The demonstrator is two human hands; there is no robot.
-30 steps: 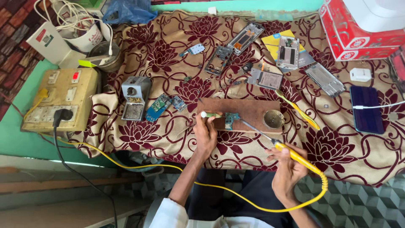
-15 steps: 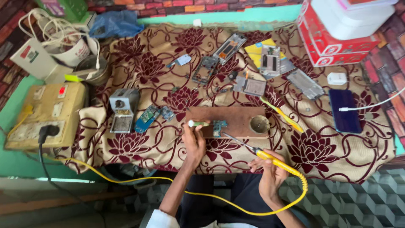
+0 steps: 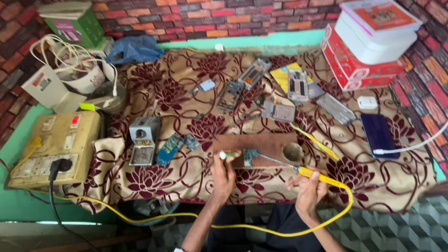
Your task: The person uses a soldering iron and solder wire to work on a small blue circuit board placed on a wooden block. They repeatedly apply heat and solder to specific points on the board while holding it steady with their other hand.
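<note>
Soldering position: the right hand (image 3: 309, 190) is closed around the yellow handle of the soldering iron (image 3: 298, 171); the left hand (image 3: 223, 173) pinches a thin white-tipped stick (image 3: 229, 154) between its fingertips.
Landmark: the wooden block (image 3: 261, 148), lying on the flowered cloth (image 3: 186, 93) directly ahead of both hands.
Hands: two, both at the near edge of the block.
Iron axis: long axis runs from the lower right to the upper left; the metal tip points left and touches the small green circuit board (image 3: 249, 157) on the block.
Iron cable: one yellow cable (image 3: 261, 228), looping from the handle below the block and off to the left.
Board location: on the near left part of the block, just right of the left hand.
Block recess: one round hollow (image 3: 293, 151) at the right end of the block; contents cannot be told.
Yellow tool: one, a slim yellow-handled tool (image 3: 316, 141), just right of the block, lying diagonally.
Metal tin: one open square tin (image 3: 143, 142), left of the block, holding dark residue.
Loose boards: two small blue-green boards (image 3: 170, 148), between the tin and the block.
Power box: one switch box (image 3: 56, 149), far left of the block, with one black plug inserted.
Stacked boxes: red and white boxes (image 3: 368, 42), far beyond the block to the right.
</note>
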